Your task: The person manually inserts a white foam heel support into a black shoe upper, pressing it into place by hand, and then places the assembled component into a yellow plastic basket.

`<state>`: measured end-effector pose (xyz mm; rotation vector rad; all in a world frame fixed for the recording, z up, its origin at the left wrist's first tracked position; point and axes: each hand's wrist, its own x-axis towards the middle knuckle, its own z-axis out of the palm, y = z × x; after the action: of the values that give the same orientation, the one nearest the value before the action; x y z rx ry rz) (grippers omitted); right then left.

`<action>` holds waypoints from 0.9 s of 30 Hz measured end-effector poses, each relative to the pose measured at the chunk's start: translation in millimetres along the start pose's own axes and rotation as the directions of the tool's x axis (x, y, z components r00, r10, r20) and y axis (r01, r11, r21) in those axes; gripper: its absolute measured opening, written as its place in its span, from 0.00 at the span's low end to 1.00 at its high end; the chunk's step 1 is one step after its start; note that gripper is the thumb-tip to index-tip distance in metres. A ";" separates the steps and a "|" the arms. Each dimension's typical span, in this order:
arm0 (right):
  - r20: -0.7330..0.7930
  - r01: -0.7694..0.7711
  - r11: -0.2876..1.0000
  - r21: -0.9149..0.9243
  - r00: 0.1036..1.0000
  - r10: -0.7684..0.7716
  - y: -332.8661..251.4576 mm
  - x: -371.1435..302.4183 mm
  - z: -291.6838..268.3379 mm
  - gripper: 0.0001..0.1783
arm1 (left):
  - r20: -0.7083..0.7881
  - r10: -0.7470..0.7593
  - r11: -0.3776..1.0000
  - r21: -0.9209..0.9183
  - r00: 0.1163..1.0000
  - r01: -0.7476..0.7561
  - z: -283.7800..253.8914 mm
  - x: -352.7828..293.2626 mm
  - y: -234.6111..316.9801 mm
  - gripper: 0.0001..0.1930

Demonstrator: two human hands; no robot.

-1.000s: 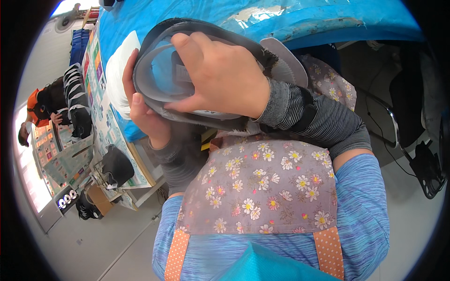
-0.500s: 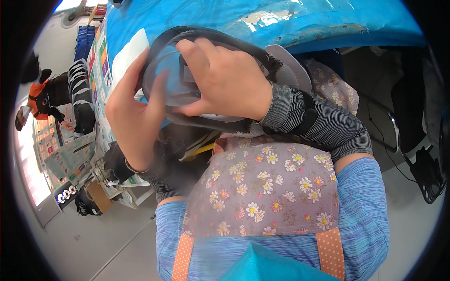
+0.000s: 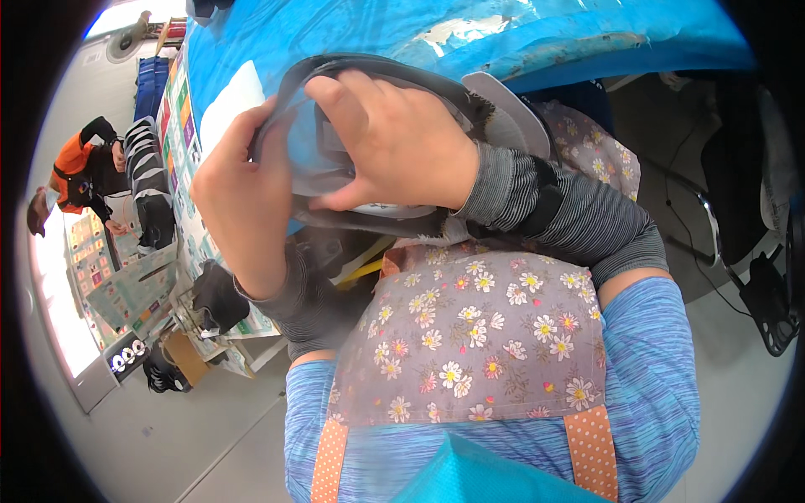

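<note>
A hollow, dark-rimmed piece (image 3: 335,60) with clear, film-like material inside stands in front of me at the table's edge; its exact kind I cannot make out. My left hand (image 3: 239,193) pinches its left rim, thumb inside and fingers outside. Across its opening lies my right hand (image 3: 402,134), with bent fingers toward the far side and the thumb at the near side, gripping it. A pale grey curved flap (image 3: 511,109) with a fuzzy dark edge adjoins it on the right. The right fingertips are partly hidden.
Blue sheeting (image 3: 360,29) covers the table ahead. White material (image 3: 231,105) lies behind my left hand. A person in an orange top (image 3: 74,159) works at the far left beside a row of dark and grey items (image 3: 151,189). A black chair part (image 3: 767,306) stands at right.
My left thumb, blurred and raised before, now lies against the inside of the left rim. My right hand has barely moved. The person at far left has shifted into fuller view.
</note>
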<state>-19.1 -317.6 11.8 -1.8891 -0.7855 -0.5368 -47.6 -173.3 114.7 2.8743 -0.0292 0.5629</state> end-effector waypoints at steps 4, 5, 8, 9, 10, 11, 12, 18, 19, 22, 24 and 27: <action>-0.013 0.079 0.992 0.094 0.997 -0.078 20.2 3.6 -6.3 0.38 | 0.052 -0.066 0.991 -0.112 0.996 0.072 4.5 0.0 -5.6 0.09; -0.058 0.113 0.992 0.059 0.992 -0.109 24.2 4.0 -5.0 0.22 | 0.097 -0.122 0.986 -0.106 0.988 0.132 5.4 -0.8 -4.5 0.10; 0.007 0.112 0.990 -0.081 0.994 -0.112 31.7 2.4 -2.2 0.12 | 0.152 -0.191 0.965 -0.153 0.970 0.214 6.2 -1.9 -2.5 0.12; -0.068 0.161 0.981 -0.112 0.983 -0.169 32.7 4.5 -1.1 0.07 | 0.163 -0.204 0.949 -0.208 0.965 0.236 6.2 -2.1 -1.9 0.13; -0.069 0.159 0.981 -0.112 0.983 -0.168 33.5 4.9 0.2 0.07 | 0.164 -0.203 0.950 -0.207 0.965 0.235 6.6 -2.4 -1.4 0.13; -0.062 0.145 0.979 -0.140 0.986 -0.155 34.7 5.4 1.3 0.07 | 0.161 -0.210 0.937 -0.247 0.964 0.246 7.8 -1.8 -1.1 0.14; -0.055 0.131 0.977 -0.169 0.988 -0.142 35.2 6.2 2.0 0.07 | 0.158 -0.218 0.924 -0.286 0.963 0.256 9.0 -1.2 -1.0 0.15; -0.070 0.113 0.972 -0.204 0.989 -0.130 32.6 15.8 10.2 0.06 | 0.022 -0.143 0.955 -0.261 0.990 0.143 14.3 -8.2 -5.9 0.14; -0.072 0.112 0.973 -0.204 0.989 -0.129 32.0 16.7 10.7 0.06 | 0.022 -0.141 0.955 -0.260 0.990 0.142 14.1 -9.3 -3.8 0.14; -0.075 0.101 0.965 -0.243 0.990 -0.122 31.3 20.0 12.1 0.06 | 0.013 -0.209 0.944 -0.260 0.978 0.205 15.1 -10.9 -0.2 0.14; -0.087 0.065 0.962 -0.266 0.992 -0.091 30.2 20.7 12.2 0.07 | -0.005 -0.184 0.952 -0.248 0.983 0.177 16.4 -11.5 -2.1 0.13; -0.124 -0.009 0.965 -0.260 0.992 -0.025 24.4 21.9 7.5 0.10 | -0.033 -0.157 0.962 -0.231 0.987 0.146 17.5 -12.0 -5.4 0.12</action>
<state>13.9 -312.1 8.0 -2.0689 -0.6651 -0.7887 -51.8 -171.9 93.3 2.6110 0.1254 0.5630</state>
